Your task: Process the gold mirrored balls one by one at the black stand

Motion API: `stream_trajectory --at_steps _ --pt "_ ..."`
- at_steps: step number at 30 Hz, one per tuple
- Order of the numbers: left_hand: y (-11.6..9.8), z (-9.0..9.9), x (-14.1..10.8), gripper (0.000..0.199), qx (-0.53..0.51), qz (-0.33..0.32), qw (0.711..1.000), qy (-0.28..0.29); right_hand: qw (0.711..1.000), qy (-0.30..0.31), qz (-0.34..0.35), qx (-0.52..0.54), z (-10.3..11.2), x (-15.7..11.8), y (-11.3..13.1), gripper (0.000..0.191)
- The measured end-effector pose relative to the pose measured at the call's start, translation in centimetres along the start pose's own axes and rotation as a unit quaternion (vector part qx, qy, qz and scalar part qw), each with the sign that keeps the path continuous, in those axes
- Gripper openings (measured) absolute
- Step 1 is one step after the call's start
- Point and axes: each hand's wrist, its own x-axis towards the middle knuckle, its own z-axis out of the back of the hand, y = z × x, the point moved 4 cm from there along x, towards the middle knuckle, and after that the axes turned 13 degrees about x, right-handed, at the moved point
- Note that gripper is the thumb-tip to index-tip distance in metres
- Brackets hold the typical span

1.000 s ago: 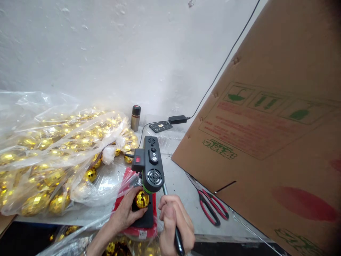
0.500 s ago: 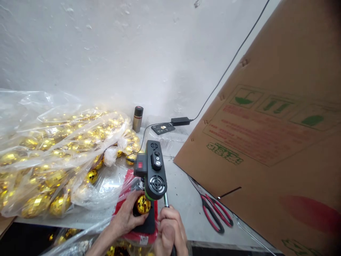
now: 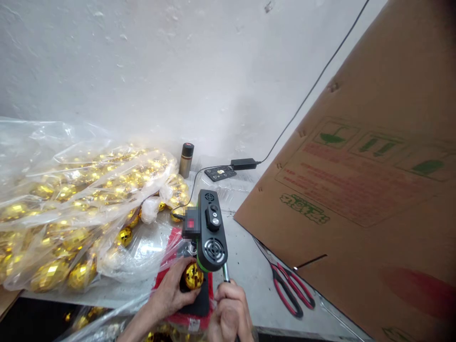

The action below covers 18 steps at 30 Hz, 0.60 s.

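My left hand (image 3: 175, 288) stays where it was a second ago, half closed, fingertips and thumb curled round a shiny gold ball with mirror-like facets (image 3: 194, 276). The ball sits over a flat black plate (image 3: 199, 305), with a tall black machine head with round slotted grilles (image 3: 213, 230) standing just beyond it, at one o'clock

What has changed is at four o'clock from the ball: my right hand (image 3: 230, 309), a closed fist round the grip of a straight silver metal lever (image 3: 226, 273), has shifted a little leftward against the machine head, and the black end that stuck out below it is now almost wholly out of sight. I take this to mean the lever is being worked while my other hand just steadies the ball; whether anything presses on it I cannot tell

My view has swung slightly too, so the red-and-black-handled scissors (image 3: 277, 270), at three o'clock on the grey table (image 3: 245, 270), appear further right, though they lie untouched
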Motion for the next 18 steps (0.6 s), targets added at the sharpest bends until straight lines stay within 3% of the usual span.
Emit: stream_trajectory --at_steps 8,13,18 --pt "-0.1 -0.1 0.2 0.063 -0.017 -0.005 1.0 0.003 1.0 -0.003 0.024 -0.01 0.0 -0.1 -0.9 0.038" --pt "-0.4 -0.1 0.3 0.061 -0.026 -0.002 1.0 0.001 0.995 -0.016 0.103 -0.005 0.1 -0.1 -1.8 0.041" --pt "-0.3 -0.2 0.5 0.057 -0.023 -0.005 1.0 -0.01 0.993 0.012 0.119 -0.003 0.3 -0.1 -2.7 0.039"
